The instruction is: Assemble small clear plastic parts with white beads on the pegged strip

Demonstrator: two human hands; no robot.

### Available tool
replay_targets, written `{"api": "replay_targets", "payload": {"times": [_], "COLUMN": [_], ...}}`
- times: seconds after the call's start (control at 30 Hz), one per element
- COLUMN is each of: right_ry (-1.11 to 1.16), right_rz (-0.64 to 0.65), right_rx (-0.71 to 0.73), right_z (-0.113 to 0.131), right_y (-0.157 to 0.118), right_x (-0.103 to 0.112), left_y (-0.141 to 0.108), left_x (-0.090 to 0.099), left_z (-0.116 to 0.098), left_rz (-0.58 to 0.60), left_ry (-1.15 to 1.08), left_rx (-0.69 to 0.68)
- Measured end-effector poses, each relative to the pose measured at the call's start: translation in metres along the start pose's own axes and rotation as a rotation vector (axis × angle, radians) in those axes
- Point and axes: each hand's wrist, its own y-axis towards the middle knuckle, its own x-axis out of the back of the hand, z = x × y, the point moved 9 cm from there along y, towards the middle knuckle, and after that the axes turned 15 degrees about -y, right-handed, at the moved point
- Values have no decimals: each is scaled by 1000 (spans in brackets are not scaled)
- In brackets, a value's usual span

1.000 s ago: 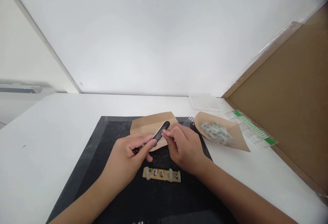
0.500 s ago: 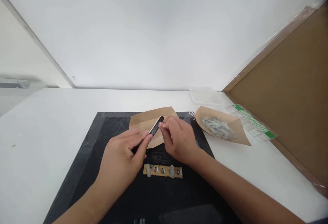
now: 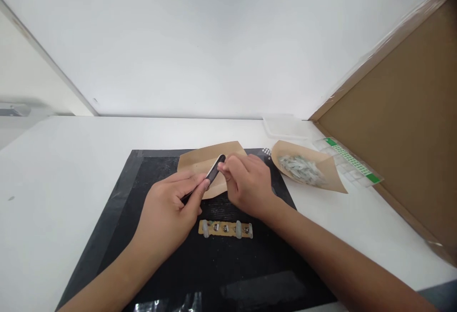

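Note:
My left hand (image 3: 167, 202) is closed around a dark nail file (image 3: 213, 173) with a pale edge, which slants up and to the right. Against the file's upper end, my right hand (image 3: 250, 183) is pinched, thumb to forefinger; whatever sits between those fingertips is too small and covered to make out. Beneath both hands lies a sheet of brown paper (image 3: 200, 162) on a black mat (image 3: 171, 274). Nearer to me, a narrow tan strip (image 3: 230, 234) bears small metallic pieces and a few translucent nail-tip-like pieces set across it.
To the right, a curled brown paper (image 3: 332, 176) holds a heap of translucent slivers (image 3: 302, 169). Beyond it are a clear tray with a green-printed label (image 3: 352, 159) and a translucent lid or shallow box (image 3: 285, 127). A brown cardboard panel (image 3: 400, 126) stands along the right side.
The whole scene sits slightly higher in the picture, as the head view has tilted a little. Both hands keep their grips, with the right fingertips still at the file's upper end.

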Motion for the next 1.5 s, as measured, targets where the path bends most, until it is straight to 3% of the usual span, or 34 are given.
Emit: {"api": "replay_targets", "payload": {"times": [0.1,0.2,0.33,0.7,0.83,0.93,1.07,1.17,1.27,1.4,1.5], "right_ry": [35,9,46,-2,20,-31,-3,-48,4,-5,14], "right_rz": [22,-14,52,-73,-58,-124,-90,-111,-64,-106,-65], "right_rx": [62,-2,41,-52,33,-61,60,-41,5,-64,-4], "right_z": [7,2,5,-2,5,-3,9,-1,2,-4,1], "right_y": [-1,-1,-1,0,0,-1,-1,0,1,1,2], "right_x": [-5,-1,-5,5,1,5,1,5,3,8,3], "left_y": [0,1,1,-1,-1,0,0,0,-1,-1,-2], "left_x": [0,0,-2,4,5,5,6,5,4,7,6], "left_z": [0,0,0,-7,-6,-4,-5,-3,-6,-7,-6], "left_rz": [4,7,27,-26,-24,-24,-22,-22,-11,-31,-24], "left_ry": [15,6,-10,-23,-13,-1,-9,-7,-10,-12,-8], "left_rx": [-7,-6,-11,-38,-28,-20,-29,-7,-14,-18,-14]}}
